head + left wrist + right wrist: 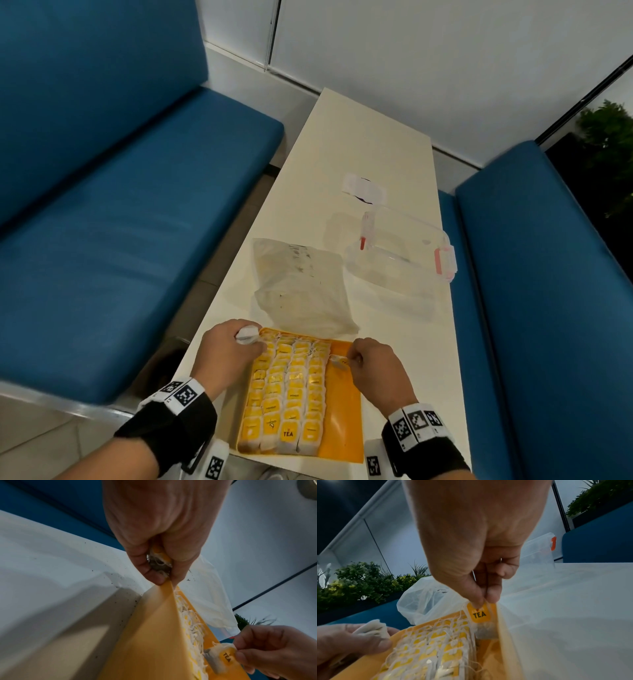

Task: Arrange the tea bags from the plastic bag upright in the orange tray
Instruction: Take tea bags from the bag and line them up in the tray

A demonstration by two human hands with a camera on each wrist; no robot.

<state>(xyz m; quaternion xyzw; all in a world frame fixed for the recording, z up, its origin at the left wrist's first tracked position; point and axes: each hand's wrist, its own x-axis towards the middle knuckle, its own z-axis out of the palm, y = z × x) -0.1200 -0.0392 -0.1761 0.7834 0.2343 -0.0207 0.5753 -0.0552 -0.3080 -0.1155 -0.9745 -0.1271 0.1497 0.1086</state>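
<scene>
The orange tray (344,404) lies at the table's near edge. Rows of upright tea bags (287,387) with yellow tags fill its left part; a strip along the right wall is bare. My right hand (349,359) pinches one tea bag (479,613) by its yellow TEA tag, and the bag hangs inside the tray by the right wall (505,635). My left hand (251,342) grips a small bunch of tea bags (159,559) at the tray's far left corner. The crumpled plastic bag (305,287) lies just behind the tray.
A clear plastic box (404,246) with red clips stands behind the bag on the right. A white slip of paper (364,188) lies farther back on the narrow white table (342,137). Blue benches (120,222) flank the table on both sides.
</scene>
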